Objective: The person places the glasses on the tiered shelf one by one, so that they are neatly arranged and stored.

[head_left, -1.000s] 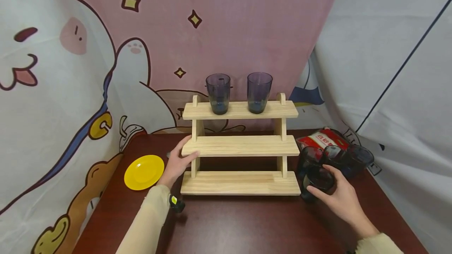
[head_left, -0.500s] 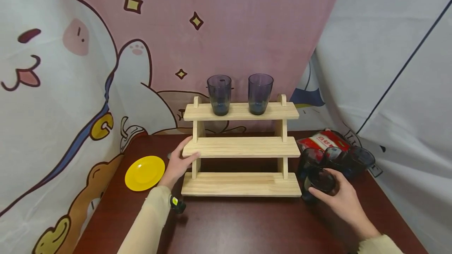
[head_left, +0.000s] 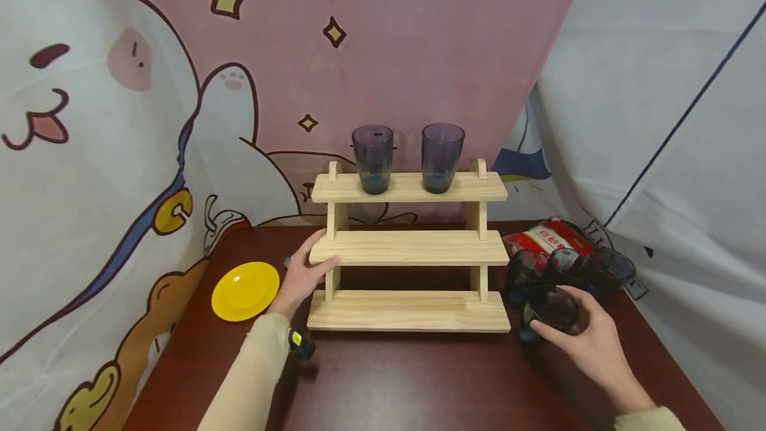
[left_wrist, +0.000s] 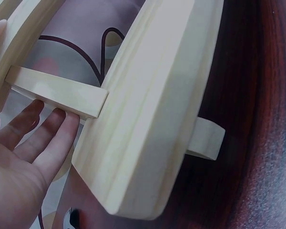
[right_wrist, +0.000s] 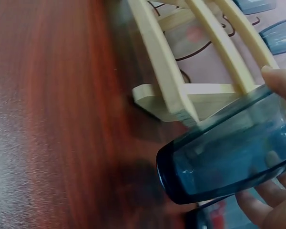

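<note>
A three-tier wooden display rack (head_left: 409, 249) stands mid-table. At its left end my left hand (head_left: 301, 279) grips the middle shelf, thumb over the front edge; in the left wrist view its fingers (left_wrist: 57, 138) lie against the side support. My right hand (head_left: 592, 338) holds a dark blue glass tumbler (right_wrist: 224, 157) by its upper part, thumb on one side and fingers on the other, just right of the rack. Two matching tumblers, one left (head_left: 374, 161) and one right (head_left: 441, 159), stand upright on the top shelf.
Several more dark tumblers (head_left: 607, 271) cluster at the table's right, behind my right hand. A red and white packet (head_left: 550, 238) lies behind them. On the left is a yellow plate (head_left: 245, 291). A printed cloth (head_left: 419, 38) hangs behind the table (head_left: 389, 378).
My right hand has moved slightly right and toward me with its tumbler, which tilts a little more. The left hand keeps its hold on the rack.
</note>
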{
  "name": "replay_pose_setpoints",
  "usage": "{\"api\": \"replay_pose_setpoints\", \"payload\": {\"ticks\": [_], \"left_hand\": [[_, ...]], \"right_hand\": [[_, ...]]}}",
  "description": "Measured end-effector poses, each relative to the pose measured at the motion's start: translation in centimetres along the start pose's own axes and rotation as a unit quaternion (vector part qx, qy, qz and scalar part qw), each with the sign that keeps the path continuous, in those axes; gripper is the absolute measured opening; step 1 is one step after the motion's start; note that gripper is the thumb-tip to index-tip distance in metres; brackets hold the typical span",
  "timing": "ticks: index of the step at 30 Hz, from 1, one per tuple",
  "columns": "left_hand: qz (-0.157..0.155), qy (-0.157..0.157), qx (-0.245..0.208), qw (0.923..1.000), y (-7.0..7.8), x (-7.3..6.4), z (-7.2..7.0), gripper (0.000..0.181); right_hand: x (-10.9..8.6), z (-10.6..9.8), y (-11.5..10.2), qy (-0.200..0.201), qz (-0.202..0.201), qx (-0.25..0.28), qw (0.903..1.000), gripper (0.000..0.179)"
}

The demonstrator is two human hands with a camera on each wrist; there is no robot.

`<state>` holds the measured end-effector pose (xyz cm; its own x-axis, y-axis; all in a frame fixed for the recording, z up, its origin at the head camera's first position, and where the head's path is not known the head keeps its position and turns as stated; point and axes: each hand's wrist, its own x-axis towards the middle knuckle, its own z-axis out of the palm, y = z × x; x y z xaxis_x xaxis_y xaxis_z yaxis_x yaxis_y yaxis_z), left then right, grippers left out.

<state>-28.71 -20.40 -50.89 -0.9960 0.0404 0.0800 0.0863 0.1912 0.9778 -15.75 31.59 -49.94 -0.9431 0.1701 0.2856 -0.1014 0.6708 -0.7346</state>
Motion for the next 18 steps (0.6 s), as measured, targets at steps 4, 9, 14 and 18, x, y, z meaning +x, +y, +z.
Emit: {"api": "replay_pose_setpoints", "payload": {"ticks": [4,9,14,18], "left_hand": [[0.0,-0.005,-0.008,1.0,-0.1,0.1,0.0,0.073],[-0.003,-0.009,-0.008,0.9999,-0.2,0.1,-0.1,0.073],[-0.008,-0.009,-0.011,0.9999,0.0,0.0,-0.1,0.072],[-0.011,-0.008,-0.009,0.9999,0.0,0.1,0.0,0.073]], "right_hand": [[0.0,-0.9,-0.8,0.023,-0.022,0.029,0.9991,0.081],[0.4,-1.4,-2.5,0.035,-0.053,0.077,0.995,0.081],[1.2,-1.0,-5.0,0.03,-0.08,0.126,0.9884,0.081],[2.1,-0.2,-7.0,0.015,-0.085,0.152,0.9846,0.077]]}}
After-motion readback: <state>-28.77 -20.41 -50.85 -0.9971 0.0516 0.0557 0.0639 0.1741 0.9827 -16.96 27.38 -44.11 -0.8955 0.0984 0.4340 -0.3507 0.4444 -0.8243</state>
